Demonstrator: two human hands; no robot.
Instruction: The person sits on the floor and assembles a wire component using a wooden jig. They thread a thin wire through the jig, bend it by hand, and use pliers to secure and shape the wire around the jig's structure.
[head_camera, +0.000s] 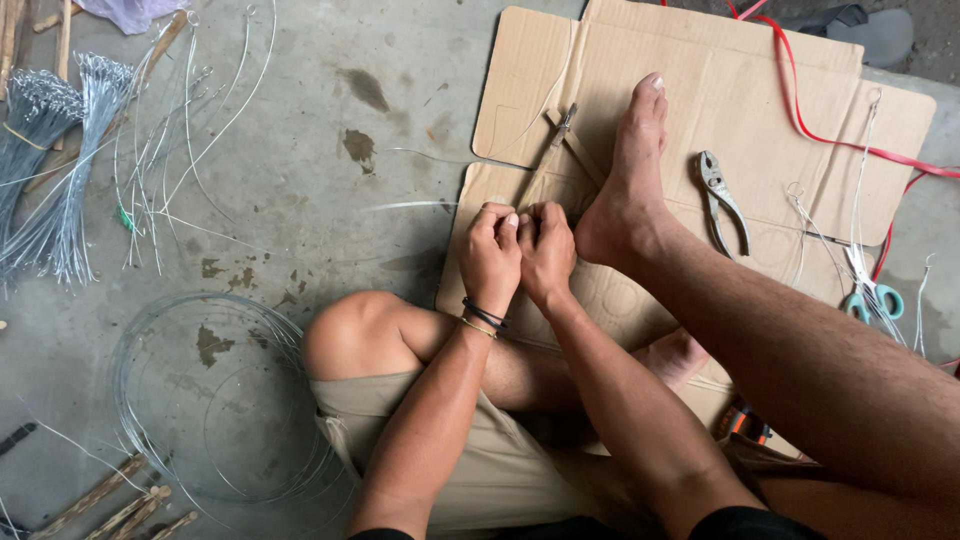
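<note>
Over the cardboard (700, 110), the left hand (489, 255) and right hand (547, 250) are curling into fists, pressing knuckle to knuckle and gripping a thin wire (533, 185). Fingers are hiding the held end. The wire is running up and slightly right toward a small clamp (564, 125) beside the foot (625, 190).
</note>
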